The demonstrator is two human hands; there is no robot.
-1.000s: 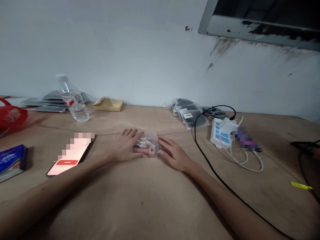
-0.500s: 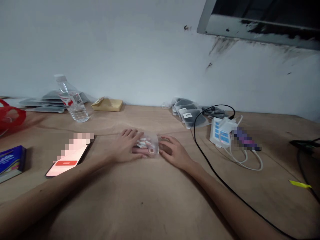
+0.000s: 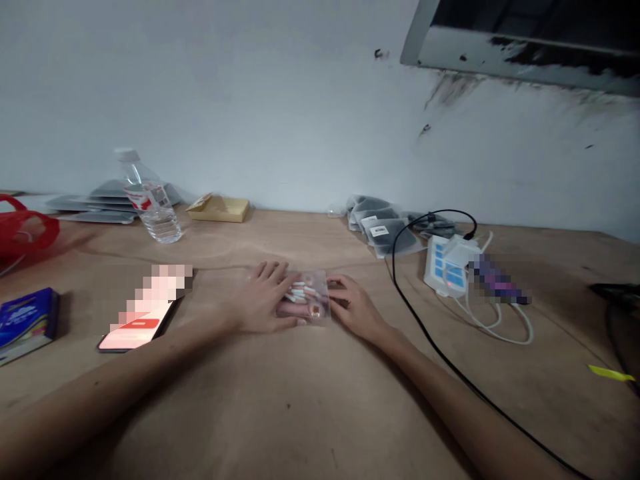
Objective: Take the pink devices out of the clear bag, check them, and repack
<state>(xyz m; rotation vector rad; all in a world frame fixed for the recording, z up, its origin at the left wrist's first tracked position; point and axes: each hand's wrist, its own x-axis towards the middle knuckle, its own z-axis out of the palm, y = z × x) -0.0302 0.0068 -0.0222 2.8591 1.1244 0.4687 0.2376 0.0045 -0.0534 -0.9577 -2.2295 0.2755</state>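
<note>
A small clear plastic bag [image 3: 307,298] with several little white pieces inside lies on the wooden table [image 3: 300,400] in front of me. My left hand [image 3: 263,303] lies flat beside it, its fingers stretched out with the tips reaching under or into the bag's left side. My right hand [image 3: 356,308] rests at the bag's right edge with its fingers curled and their tips pressed on the plastic. Whether it grips the bag or only touches it is unclear.
A lit phone [image 3: 143,320] lies to the left, a blue box [image 3: 25,323] and a red bag [image 3: 23,230] further left. At the back stand a water bottle [image 3: 150,200], a tan box [image 3: 219,209] and grey pouches [image 3: 383,230]. A white charger [image 3: 447,270] and black cable [image 3: 450,367] lie right.
My right hand's fingers have gone from lying flat to curled against the bag's right edge. The bag and both hands sit slightly further right in view; the left hand keeps its pose.
</note>
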